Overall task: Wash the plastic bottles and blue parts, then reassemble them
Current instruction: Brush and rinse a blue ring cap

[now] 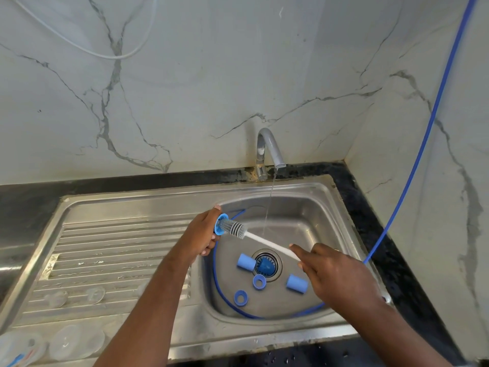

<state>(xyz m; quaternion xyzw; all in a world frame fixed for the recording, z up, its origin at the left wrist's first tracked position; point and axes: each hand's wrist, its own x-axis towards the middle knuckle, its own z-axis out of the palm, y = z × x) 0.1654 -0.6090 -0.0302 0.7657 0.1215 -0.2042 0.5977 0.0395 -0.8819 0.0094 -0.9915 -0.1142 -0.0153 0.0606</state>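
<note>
From my remote seat I see a marble wall [211,75] filling the upper view, and below it a steel sink [264,337] with a ribbed drainboard [105,247] on the left. A blue hose [434,109] runs down the right wall and loops around the floor of the basin [317,221]. The tap [267,144] stands at the back rim, and a thin stream of water [271,197] falls from it into the basin.

The right hand [336,274] holds the near end of a bottle brush [264,241], fingers curled on its white handle. The left hand [201,237] grips a blue ring-shaped part [221,224] over the basin's left edge, and the brush's bristled head pokes into that part.

Clear plastic pieces [76,340] lie on the drainboard near its front left corner; I cannot tell their exact shape.

On the basin floor lie 2 blue cylinders [246,261], 1 just left of the drain and 1 to its right beside the right hand. 2 blue rings [259,282] lie in front of the drain. A blue domed piece [264,266] sits on the drain strainer.
</note>
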